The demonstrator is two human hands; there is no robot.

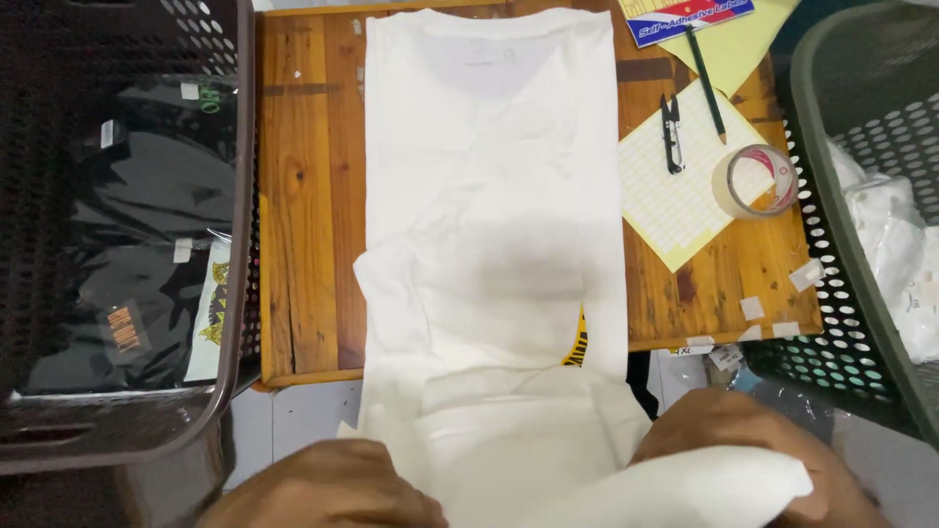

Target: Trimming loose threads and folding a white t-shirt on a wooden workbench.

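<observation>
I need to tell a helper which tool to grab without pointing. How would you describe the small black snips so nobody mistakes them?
Start at the wooden table and go right of the white shirt to the pale gridded sheet. The black snips lie on its upper left part, beside the dark pencil and above the tape roll. They alone are short, black and two-bladed.

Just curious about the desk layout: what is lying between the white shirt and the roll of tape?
In the head view, a yellow grid sheet lies between the white shirt and the roll of tape, with small black snips resting on it.
</observation>
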